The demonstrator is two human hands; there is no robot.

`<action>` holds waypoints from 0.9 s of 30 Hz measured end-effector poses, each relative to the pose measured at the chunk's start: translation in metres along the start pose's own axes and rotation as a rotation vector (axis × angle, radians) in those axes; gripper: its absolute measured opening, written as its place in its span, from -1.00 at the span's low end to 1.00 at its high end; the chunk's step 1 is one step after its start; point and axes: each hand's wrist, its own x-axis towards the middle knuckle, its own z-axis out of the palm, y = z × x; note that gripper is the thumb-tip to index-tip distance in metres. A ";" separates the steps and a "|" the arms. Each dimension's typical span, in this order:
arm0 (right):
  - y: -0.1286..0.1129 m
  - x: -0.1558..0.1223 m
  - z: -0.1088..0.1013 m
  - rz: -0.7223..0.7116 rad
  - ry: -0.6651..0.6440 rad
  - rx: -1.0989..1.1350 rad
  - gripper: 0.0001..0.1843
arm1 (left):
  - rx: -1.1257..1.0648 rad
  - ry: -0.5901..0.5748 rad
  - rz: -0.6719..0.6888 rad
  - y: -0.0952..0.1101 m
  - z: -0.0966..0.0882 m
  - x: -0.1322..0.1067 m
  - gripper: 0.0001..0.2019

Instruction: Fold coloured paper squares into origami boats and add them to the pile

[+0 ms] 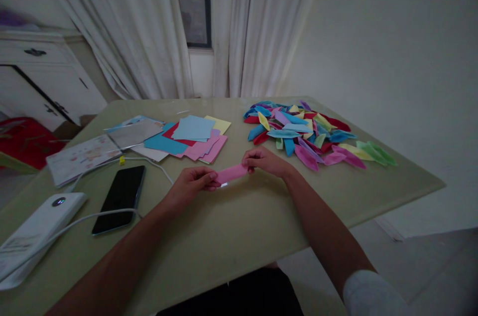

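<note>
A narrow folded strip of pink paper (231,173) lies just above the pale green table (239,226), held at both ends. My left hand (192,182) pinches its left end with the fingers closed. My right hand (263,160) pinches its right end in the same way. Behind the hands lies a loose stack of coloured paper squares (190,137) in blue, red, pink and yellow. To the right is a pile of several folded paper pieces (306,135) in many colours.
A black phone (120,197) lies at the left, beside a white power bank (35,236) with a white cable (112,212). Printed sheets (82,155) lie behind them. A white cabinet (41,81) and curtains (157,32) stand beyond the table.
</note>
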 end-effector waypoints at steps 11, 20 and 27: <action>0.009 0.004 -0.025 -0.122 0.626 -0.382 -0.54 | 0.087 0.180 0.270 -0.019 0.001 0.008 -0.31; -0.005 0.011 -0.107 0.099 1.063 -0.772 -0.49 | 0.490 0.152 0.351 -0.023 0.008 0.004 -0.56; -0.030 0.067 -0.086 0.108 0.821 -0.877 -0.57 | 0.547 0.128 0.379 -0.021 0.012 0.003 -0.58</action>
